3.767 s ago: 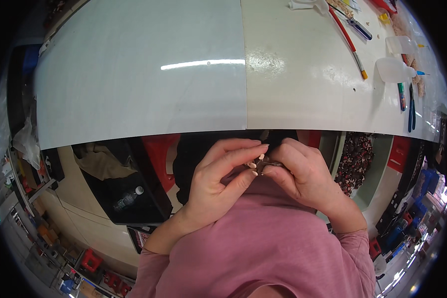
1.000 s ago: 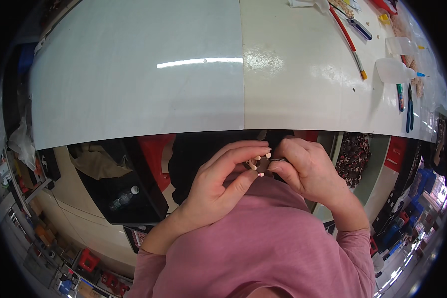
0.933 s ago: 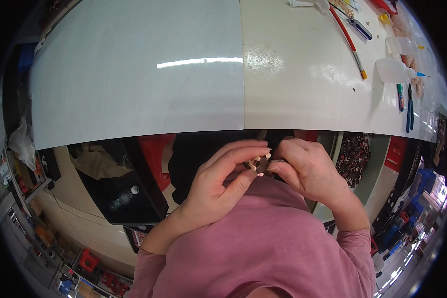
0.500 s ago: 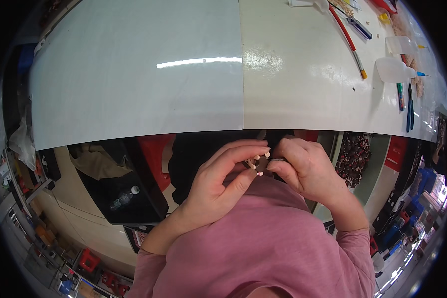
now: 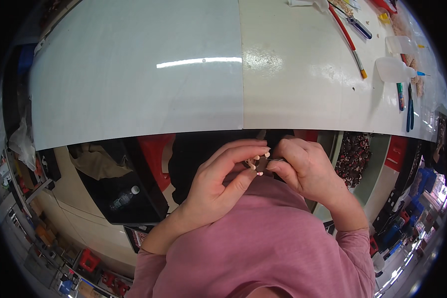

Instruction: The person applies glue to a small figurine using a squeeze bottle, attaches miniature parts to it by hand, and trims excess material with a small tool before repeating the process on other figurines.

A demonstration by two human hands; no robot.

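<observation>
My left hand (image 5: 218, 186) and my right hand (image 5: 305, 166) meet close to my chest, just below the near edge of the white table (image 5: 184, 89). Their fingertips pinch a small object (image 5: 260, 161) between them; it is mostly hidden by the fingers, so I cannot tell what kind of thing it is. A thin dark piece sticks out toward my right hand. Both hands sit above my pink shirt and dark lap.
At the table's far right lie a red-handled tool (image 5: 347, 42), a blue-handled tool (image 5: 358, 27), a white squeeze bottle (image 5: 395, 69), a green pen (image 5: 400, 94) and blue pliers (image 5: 410, 107). Below the table stand a red stool (image 5: 156, 154) and a dark bag holding a bottle (image 5: 124, 196).
Over the last seconds the hands stay pressed together at my chest; only the fingers shift slightly around the small object.
</observation>
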